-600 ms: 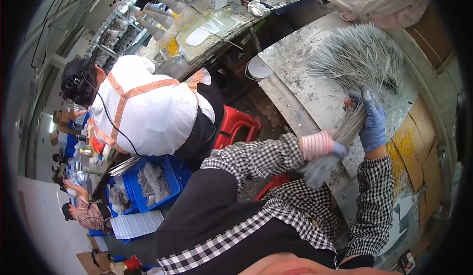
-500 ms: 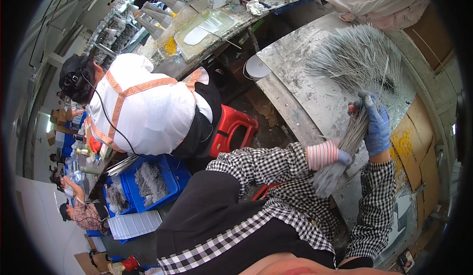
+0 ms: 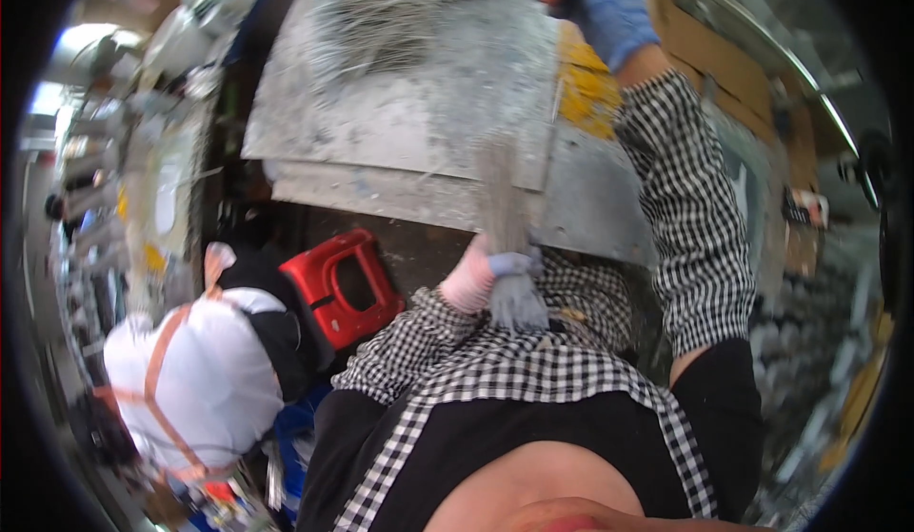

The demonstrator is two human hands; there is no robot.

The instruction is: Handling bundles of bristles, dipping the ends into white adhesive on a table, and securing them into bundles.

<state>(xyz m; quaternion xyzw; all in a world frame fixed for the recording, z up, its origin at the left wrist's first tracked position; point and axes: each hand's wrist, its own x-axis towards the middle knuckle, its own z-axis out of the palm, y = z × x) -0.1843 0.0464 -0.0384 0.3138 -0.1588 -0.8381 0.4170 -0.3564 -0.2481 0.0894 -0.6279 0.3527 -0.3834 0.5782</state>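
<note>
A bundle of thin grey sticks [image 3: 503, 237] is held tight in the left hand [image 3: 509, 267], so none fall. The right hand [image 3: 609, 8], half closed, is stretched to the loose pile [image 3: 400, 8] on the metal table [image 3: 381, 141].

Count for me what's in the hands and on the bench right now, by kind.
Gloved hands: 2, the left hand gripping a bundle, the right hand reaching to the far bench edge
Bundles of thin grey rods: 1
Loose piles of grey rods: 1
Metal benches: 1
Red stools: 1
Total: 6
</note>
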